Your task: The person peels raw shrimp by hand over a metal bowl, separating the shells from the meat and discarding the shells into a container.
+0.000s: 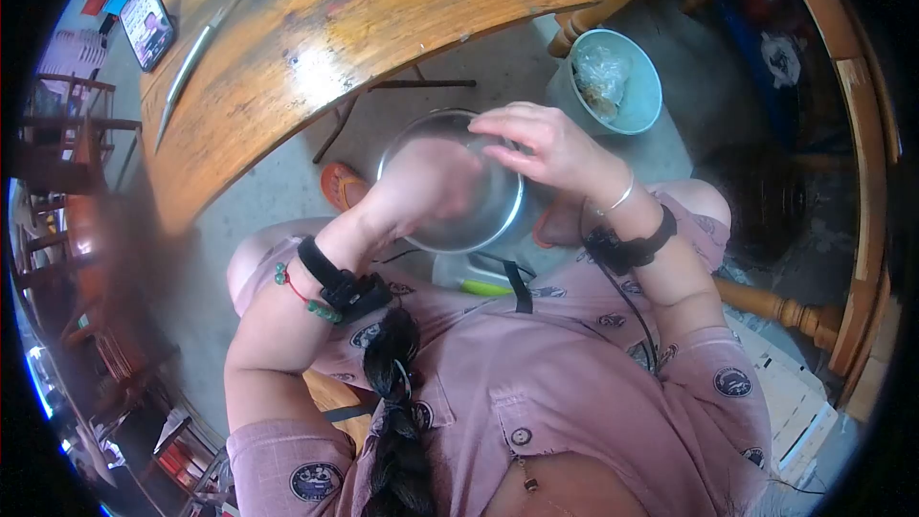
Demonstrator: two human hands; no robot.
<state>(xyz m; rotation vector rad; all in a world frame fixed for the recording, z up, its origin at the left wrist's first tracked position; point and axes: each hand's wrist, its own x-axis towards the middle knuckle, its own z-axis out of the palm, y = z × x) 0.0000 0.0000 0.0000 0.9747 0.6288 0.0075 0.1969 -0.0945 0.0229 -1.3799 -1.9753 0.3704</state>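
Observation:
A round, shiny metal basin (493, 217) sits between my knees, tilted toward me. My left hand (436, 182) reaches down inside it, smeared by motion, so its fingers and anything in them do not show clearly. Over the basin's right rim hovers my right hand (536, 144), its fingers stretched toward the middle and apart from the thumb. Nothing is visible between them. Whether the right hand touches the rim, I cannot tell. The basin's contents are mostly hidden behind the left hand.
A wooden table (383, 14) curves across the front, carrying a phone (146, 24) and a long, thin pale object (191, 67). Right of the basin stands a light-blue bucket (646, 96) holding a plastic bag (603, 72). Wooden furniture rails (852, 182) border the right side.

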